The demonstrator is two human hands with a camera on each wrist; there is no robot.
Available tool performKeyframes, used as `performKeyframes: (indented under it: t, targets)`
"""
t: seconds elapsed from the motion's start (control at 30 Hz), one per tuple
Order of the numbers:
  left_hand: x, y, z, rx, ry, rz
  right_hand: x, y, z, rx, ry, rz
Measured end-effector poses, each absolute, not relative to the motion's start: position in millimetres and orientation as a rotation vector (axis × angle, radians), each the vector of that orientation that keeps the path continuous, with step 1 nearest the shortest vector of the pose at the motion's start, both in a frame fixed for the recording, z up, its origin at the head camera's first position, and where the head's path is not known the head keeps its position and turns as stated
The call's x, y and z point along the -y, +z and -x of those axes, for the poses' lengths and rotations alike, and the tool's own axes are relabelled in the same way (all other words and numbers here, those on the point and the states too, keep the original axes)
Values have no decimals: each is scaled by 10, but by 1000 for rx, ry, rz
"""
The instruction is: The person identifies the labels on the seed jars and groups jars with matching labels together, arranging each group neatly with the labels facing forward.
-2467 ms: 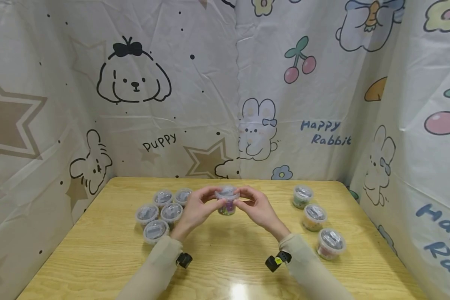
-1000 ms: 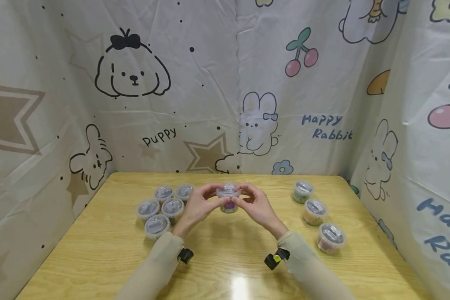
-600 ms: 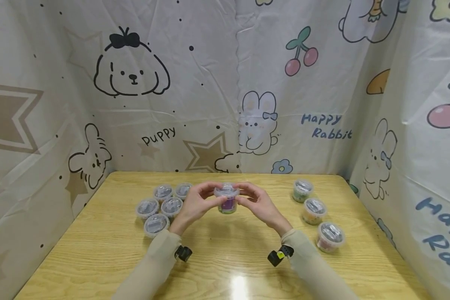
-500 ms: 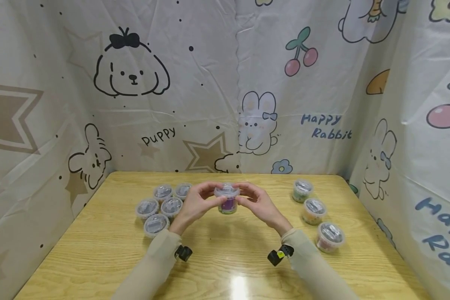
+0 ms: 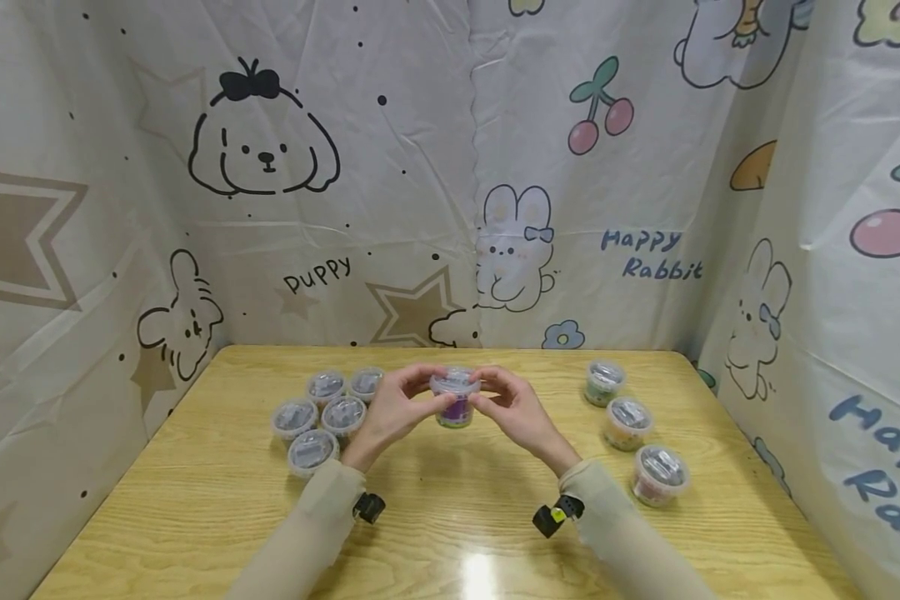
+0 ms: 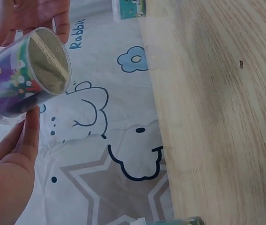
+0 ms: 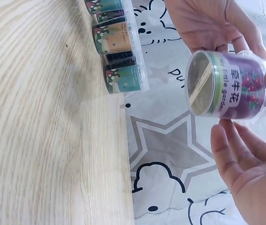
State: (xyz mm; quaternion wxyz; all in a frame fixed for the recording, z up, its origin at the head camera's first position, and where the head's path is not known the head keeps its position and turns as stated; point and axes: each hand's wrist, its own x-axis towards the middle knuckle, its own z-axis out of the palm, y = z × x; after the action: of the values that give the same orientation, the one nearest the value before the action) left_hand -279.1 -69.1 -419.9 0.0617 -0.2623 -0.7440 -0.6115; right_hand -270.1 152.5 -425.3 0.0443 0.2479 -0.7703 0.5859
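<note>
My left hand (image 5: 399,408) and right hand (image 5: 517,410) together hold a clear lidded plastic cup (image 5: 456,410) with a purple label, gripping it from either side near the lid. It is lifted off the table, as both wrist views show its underside. In the right wrist view the label of the cup (image 7: 233,89) reads "My little garden", with red berries printed on it. Through the clear bottom of the cup (image 6: 48,61), the left wrist view shows a pale flat stick against dark grey-brown contents.
Several similar lidded cups (image 5: 313,450) stand grouped on the left of the wooden table (image 5: 450,508). On the right, three more form a slanting row: a green cup (image 5: 604,383), an orange cup (image 5: 629,423) and a pink cup (image 5: 660,475). A printed curtain (image 5: 405,208) hangs behind.
The cup has turned and tipped slightly in my fingers, so more of its purple label shows than 2.5 s ago. Both hands stay in about the same place; the other cups stand unmoved.
</note>
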Motion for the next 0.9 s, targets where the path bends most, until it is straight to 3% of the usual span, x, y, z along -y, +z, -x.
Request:
performKeyframes:
  t: [0.37,0.9]
  targets:
    - [660,-4187,2793,2322,-1639,711,-1498,-4266,2671,2356,1682,-666]
    - [731,-4169,2850,2386,-1933,842,-1683,-4172,2708,2455,1960,-858]
